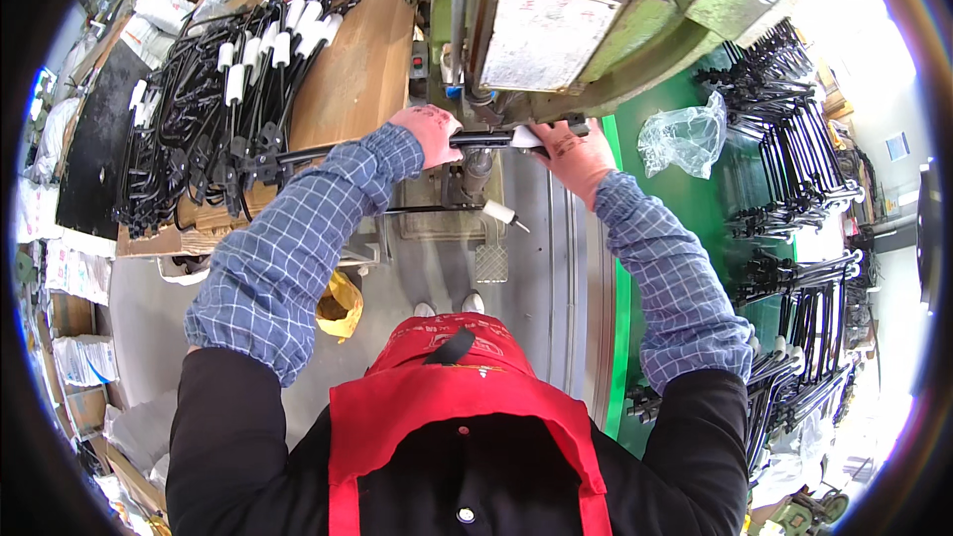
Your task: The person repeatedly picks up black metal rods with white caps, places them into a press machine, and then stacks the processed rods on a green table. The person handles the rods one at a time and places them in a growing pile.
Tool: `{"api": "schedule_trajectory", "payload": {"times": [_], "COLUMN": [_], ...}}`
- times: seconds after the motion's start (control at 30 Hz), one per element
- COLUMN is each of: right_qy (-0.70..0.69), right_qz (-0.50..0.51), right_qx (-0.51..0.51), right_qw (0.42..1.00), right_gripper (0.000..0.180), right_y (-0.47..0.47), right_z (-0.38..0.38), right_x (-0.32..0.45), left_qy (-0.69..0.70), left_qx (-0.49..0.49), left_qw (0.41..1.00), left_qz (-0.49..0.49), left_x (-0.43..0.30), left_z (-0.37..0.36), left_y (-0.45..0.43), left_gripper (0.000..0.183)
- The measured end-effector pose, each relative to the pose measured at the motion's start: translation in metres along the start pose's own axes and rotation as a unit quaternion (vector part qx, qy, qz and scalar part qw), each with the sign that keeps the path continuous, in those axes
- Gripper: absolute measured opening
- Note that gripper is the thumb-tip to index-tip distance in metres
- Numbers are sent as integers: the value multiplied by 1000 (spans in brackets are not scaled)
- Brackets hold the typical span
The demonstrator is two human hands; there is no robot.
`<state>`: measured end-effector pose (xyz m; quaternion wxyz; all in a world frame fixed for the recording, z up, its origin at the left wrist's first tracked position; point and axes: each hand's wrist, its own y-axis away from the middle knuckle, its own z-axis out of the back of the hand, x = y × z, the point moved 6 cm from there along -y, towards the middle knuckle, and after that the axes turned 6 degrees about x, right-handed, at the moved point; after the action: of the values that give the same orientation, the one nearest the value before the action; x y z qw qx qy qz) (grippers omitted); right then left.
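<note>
My left hand grips a black metal rod that lies across the front of a green press machine. At the rod's right part, my right hand is closed around it beside a white sleeve. The rod passes under the machine's head, just above a metal post; whether it touches the post I cannot tell. Lower down, a second thin black rod with a white roller sticks out to the right. Both my forearms wear blue checked sleeve covers.
Black rods with white rollers are heaped on a wooden table at the left. A yellow bag is on the floor beneath. To the right, a clear plastic bag lies on a green surface, near stacked black frames.
</note>
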<state>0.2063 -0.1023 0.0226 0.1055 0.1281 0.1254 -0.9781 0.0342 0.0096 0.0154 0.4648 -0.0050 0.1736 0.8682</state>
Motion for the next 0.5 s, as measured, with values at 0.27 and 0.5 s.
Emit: {"api": "schedule_trajectory", "payload": {"times": [0.27, 0.5], "right_qy": [-148, -203], "right_qz": [-120, -154], "right_qx": [169, 173], "right_qw": [967, 952], "right_gripper": [50, 54], "right_y": [10, 10], "right_z": [-15, -22], "right_x": [-7, -9], "left_qy": [37, 67], "left_qx": [41, 21], "left_qw": [998, 993], "left_qz": [-25, -90], "left_x": [3, 3], "left_z": [-21, -14], "left_y": [-4, -15], "left_gripper": [54, 44]}}
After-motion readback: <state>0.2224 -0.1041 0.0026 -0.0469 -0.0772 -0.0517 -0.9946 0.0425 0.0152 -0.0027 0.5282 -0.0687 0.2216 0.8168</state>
